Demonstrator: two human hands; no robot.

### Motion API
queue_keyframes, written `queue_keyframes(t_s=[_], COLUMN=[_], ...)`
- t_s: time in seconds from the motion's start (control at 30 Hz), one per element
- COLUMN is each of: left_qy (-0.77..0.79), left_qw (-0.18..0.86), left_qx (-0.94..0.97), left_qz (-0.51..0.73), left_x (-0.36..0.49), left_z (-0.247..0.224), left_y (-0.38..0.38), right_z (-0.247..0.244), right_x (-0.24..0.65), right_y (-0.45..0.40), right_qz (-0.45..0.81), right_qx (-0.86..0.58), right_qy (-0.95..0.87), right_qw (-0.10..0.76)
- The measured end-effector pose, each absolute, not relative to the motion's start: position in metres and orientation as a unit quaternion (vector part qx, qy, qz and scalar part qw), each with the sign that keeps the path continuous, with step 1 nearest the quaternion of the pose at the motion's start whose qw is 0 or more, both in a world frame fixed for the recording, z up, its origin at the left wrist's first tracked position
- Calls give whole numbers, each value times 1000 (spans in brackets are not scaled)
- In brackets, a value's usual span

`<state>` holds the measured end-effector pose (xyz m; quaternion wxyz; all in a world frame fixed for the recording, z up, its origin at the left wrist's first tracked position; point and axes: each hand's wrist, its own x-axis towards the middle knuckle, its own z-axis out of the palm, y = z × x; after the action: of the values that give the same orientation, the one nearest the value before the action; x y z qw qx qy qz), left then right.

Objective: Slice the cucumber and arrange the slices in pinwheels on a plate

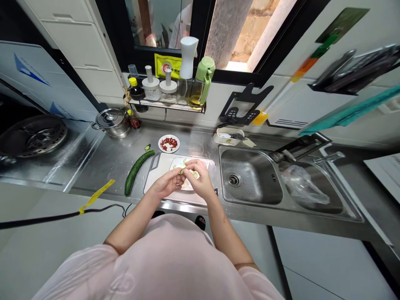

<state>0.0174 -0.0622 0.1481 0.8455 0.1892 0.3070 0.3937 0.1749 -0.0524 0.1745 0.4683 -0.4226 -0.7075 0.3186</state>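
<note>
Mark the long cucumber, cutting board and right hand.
Long cucumber [134,171]: head view, middle of its green skin.
Cutting board [158,170]: head view, bare surface toward its left side.
Right hand [201,179]: head view, back of the hand.

No lettering can be read

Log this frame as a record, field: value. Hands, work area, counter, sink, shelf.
left hand: fingertips pinching a small green piece, meeting the other hand
right hand: fingertips on the same piece
under hands: white plate with pale green slices, on a cutting board
left of board: long green cucumber
beyond board: small dish of chopped red pieces
back left: lidded metal pot
sink: two basins, clear plastic bag in the right one
shelf: bottles and white-lidded jars
</note>
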Motion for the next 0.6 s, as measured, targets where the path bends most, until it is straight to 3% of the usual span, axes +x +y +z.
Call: queue_keyframes(t_s=[0.6], left_qy=[403], left_qw=[679], left_qx=[344], left_qz=[508], left_x=[9], left_z=[166], left_y=[-57], right_z=[181], right_x=[175], right_y=[-52], right_qz=[321], right_qx=[-426], right_qy=[-716], right_qw=[451])
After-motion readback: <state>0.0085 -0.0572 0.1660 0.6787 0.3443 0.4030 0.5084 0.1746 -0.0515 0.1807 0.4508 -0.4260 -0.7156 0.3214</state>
